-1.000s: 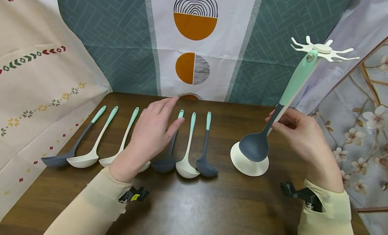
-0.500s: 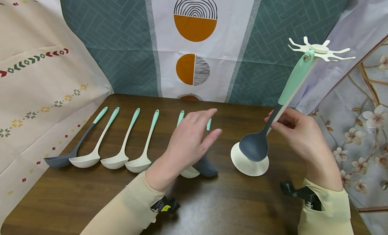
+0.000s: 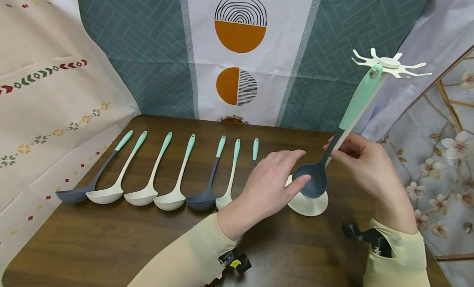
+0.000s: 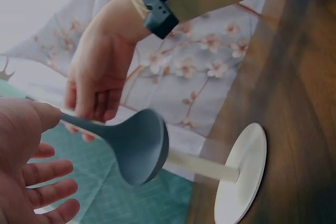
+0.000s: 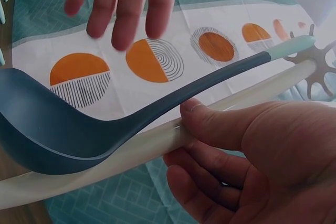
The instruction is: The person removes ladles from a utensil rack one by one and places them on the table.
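Note:
A cream utensil stand (image 3: 389, 63) has a round base (image 3: 309, 207) on the table and hooks spread at its top. One dark grey ladle (image 3: 316, 180) with a mint handle hangs from a hook, its bowl low in front of the pole. My right hand (image 3: 370, 165) grips the pole (image 5: 152, 142) between thumb and fingers, the thumb tip right beside the ladle's shaft. My left hand (image 3: 268, 184), fingers spread and holding nothing, hovers beside the ladle bowl; in the head view its thumb overlaps the bowl's edge.
On the brown table (image 3: 92, 246) lies a row of several ladles, dark grey ones (image 3: 201, 198) and cream ones (image 3: 170, 199), all with mint handles. The left arm hides part of the rightmost ladles. Patterned cloths (image 3: 237, 101) stand behind and at both sides.
My left hand has swept right over the row of ladles, from the middle of the row to beside the stand. The right hand keeps its grip on the pole.

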Motion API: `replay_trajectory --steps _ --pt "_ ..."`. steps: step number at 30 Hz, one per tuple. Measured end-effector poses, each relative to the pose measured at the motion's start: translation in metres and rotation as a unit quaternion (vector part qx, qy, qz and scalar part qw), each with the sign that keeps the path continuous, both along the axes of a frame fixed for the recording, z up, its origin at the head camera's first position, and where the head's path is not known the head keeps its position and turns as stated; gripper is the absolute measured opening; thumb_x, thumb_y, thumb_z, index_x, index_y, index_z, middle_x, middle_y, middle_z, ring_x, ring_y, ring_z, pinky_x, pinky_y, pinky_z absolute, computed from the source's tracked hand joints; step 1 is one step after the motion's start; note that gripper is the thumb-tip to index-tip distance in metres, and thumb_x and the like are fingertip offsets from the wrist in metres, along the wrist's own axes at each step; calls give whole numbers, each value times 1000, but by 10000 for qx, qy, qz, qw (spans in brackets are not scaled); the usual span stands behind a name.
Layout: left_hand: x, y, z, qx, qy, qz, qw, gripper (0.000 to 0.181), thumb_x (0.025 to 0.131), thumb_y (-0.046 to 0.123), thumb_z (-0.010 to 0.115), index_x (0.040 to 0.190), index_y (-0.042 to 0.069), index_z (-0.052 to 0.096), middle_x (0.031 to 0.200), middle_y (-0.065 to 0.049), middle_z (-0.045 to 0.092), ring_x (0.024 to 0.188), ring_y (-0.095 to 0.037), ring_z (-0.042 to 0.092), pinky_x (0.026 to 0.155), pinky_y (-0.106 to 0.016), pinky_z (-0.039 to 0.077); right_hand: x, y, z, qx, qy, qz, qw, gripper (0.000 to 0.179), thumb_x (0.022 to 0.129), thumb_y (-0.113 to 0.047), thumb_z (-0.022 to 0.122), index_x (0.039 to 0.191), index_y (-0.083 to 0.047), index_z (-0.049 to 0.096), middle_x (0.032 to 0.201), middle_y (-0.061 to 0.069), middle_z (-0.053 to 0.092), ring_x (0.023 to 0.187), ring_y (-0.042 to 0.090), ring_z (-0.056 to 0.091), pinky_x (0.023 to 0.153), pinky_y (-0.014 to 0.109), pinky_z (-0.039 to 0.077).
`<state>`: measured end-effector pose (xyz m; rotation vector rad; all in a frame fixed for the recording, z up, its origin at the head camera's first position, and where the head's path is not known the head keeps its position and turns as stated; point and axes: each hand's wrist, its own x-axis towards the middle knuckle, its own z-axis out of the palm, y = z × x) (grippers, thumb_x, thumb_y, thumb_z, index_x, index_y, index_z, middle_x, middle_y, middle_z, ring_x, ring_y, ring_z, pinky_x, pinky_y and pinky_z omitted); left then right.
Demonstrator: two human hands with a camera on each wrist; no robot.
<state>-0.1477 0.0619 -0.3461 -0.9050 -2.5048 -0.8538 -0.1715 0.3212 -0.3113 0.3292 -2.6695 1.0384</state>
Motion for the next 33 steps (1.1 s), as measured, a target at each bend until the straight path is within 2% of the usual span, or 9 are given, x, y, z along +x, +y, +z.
replay_trajectory --steps 9,17,27,33 --pt "-14 32 -1 139 -248 6 9996 51 110 39 70 153 14 60 143 2 69 123 -17 65 101 -30 53 0 4 -1 32 -92 63 9999 23 109 -23 73 131 -14 77 116 8 80 97 -8 68 82 14 48" --pt "-22 51 -3 219 -106 15 9997 43 108 39 74 144 16 66 130 5 75 109 -13 67 88 -26 53 0 6 0 174 -48 -35 9998 26 108 -28 76 129 -13 77 110 8 81 91 -2 67 77 16 48" --pt "-25 55 -5 142 168 231 9995 25 108 38 74 125 20 75 109 10 76 97 -9 65 78 -24 49 -2 4 1 43 -44 36 10000 26 108 -28 75 131 -17 78 115 5 81 95 -5 70 82 16 49" --pt "-26 56 -4 117 253 255 9993 21 107 39 76 118 21 76 104 11 75 92 -8 63 74 -22 47 -1 4 0 41 -82 -26 10000 30 108 -31 76 134 -17 77 115 5 81 95 -4 69 82 18 49"
